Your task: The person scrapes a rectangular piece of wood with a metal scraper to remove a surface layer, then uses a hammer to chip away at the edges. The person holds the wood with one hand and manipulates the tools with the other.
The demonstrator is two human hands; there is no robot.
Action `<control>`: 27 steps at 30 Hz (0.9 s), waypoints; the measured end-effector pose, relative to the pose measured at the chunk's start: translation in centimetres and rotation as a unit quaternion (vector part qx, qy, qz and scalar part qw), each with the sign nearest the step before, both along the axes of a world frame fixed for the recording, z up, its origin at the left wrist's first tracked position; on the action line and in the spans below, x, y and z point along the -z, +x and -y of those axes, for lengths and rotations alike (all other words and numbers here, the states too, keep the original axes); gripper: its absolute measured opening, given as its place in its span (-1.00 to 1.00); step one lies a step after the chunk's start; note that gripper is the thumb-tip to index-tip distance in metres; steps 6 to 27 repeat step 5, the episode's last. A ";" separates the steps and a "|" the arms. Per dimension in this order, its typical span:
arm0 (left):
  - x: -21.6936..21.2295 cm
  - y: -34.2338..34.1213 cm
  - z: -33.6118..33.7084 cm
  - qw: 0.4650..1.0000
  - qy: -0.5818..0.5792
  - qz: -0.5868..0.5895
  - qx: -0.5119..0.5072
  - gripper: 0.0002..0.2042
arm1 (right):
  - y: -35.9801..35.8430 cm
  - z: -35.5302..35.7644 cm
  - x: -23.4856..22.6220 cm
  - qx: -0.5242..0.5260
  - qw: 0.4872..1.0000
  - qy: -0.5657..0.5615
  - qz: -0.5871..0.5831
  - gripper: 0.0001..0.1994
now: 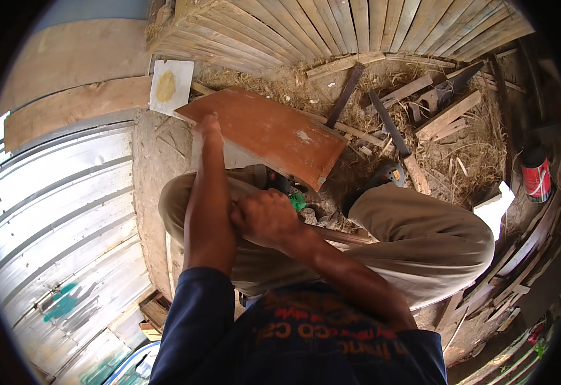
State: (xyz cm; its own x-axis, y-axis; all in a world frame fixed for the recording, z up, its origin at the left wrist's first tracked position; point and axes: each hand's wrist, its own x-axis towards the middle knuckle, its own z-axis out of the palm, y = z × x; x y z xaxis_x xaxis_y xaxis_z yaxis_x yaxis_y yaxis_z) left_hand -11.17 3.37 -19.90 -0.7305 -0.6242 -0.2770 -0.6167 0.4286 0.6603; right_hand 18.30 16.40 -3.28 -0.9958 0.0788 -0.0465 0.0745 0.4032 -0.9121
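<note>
A reddish-brown wooden board [274, 131] lies tilted across my knees over the straw-strewn ground. My left hand [207, 130] presses on its near left edge and holds it in place. My right hand [264, 218] is a closed fist behind the left forearm, gripping a tool with a green part [297, 201]; most of the tool is hidden by the hand and the board. My legs in tan trousers [421, 244] are bent on either side of the board.
Corrugated metal sheeting [56, 212] runs along the left. A slatted wooden panel [331, 25] stands at the top. A handsaw [444, 93], a dark metal bar [388, 122], wood offcuts and straw lie beyond the board. A red can [537, 176] stands at right.
</note>
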 end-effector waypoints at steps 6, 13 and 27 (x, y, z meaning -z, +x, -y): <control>-0.9 1.3 0.4 0.999 0.036 -0.012 -0.006 -0.42 | 0.4 -0.7 -1.8 -0.111 0.989 -0.028 0.096 -0.67; -0.9 1.3 0.4 0.999 0.036 -0.012 -0.006 -0.42 | 0.4 -0.7 -1.8 -0.111 0.989 -0.028 0.096 -0.67; -0.9 1.3 0.4 0.999 0.036 -0.012 -0.006 -0.42 | 0.4 -0.7 -1.8 -0.111 0.989 -0.028 0.096 -0.67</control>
